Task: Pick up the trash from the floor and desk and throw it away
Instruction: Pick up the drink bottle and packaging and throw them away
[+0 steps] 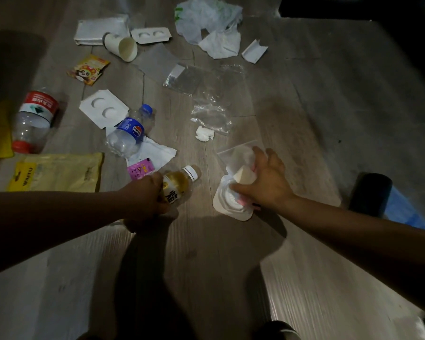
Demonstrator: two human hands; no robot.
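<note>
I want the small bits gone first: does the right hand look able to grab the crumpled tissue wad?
Probably not cleanly: nothing blocks the way, but the right hand grips white packaging, leaving little room for the tissue wad.

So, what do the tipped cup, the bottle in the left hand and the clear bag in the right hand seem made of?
Cup: probably paper, matte cream inside, thin wall. Bottle, gripped by the left hand: clear glossy plastic, amber liquid showing through. Clear bag, held by the right hand: thin see-through plastic film with glossy highlights.
</note>
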